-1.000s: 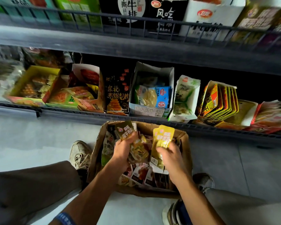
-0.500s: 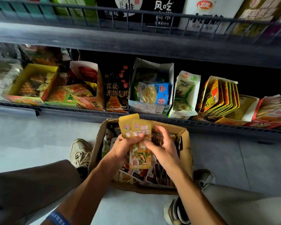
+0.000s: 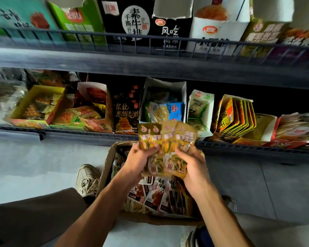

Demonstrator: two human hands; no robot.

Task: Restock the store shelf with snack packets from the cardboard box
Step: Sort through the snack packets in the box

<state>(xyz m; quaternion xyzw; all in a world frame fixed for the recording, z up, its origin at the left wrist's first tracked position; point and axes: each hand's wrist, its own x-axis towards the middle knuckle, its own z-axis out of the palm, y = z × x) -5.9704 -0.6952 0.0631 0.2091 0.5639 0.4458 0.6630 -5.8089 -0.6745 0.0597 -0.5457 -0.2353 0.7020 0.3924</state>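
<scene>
Hands: your left hand (image 3: 138,160) and right hand (image 3: 194,166) grip the fanned yellow snack packets (image 3: 168,139); square them, then slot toward twelve o'clock on the shelf (image 3: 96,135).

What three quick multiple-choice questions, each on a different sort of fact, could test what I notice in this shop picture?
1. Where is the cardboard box?
A. On the upper shelf
B. On the floor in front of the lower shelf
C. On a trolley

2. What main colour are the snack packets in the person's grip?
A. Yellow
B. Blue
C. White

3. How are those packets held?
A. By the left hand alone
B. Lying loose in the box
C. Fanned out between the left hand and the right hand

Answers:
1 B, the box sits on the pale floor below the lower shelf rail.
2 A, their fronts are yellow-gold.
3 C, both hands have fingers curled round the fan of packets, above the box.
</scene>
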